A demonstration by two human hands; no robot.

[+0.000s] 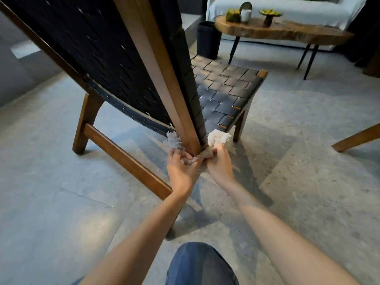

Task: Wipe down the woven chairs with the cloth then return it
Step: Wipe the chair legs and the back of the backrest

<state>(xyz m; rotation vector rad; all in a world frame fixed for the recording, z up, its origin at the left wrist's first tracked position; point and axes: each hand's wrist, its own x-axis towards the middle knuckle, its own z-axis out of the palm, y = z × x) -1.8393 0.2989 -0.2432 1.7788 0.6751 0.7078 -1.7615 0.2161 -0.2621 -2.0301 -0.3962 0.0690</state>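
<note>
Cream fluffy cloth is gripped in both hands, the fingers of the left hand and of the right hand being curled round it. It is looped round the lower end of the brown wooden back rail of the black woven-strap lounge chair, with a tuft raised on each side. Beyond the seat, a black cylindrical bin is noted beside a live-edge wooden side table.

Bare forearms, no sleeves; blue denim trousers at the knee.
</note>
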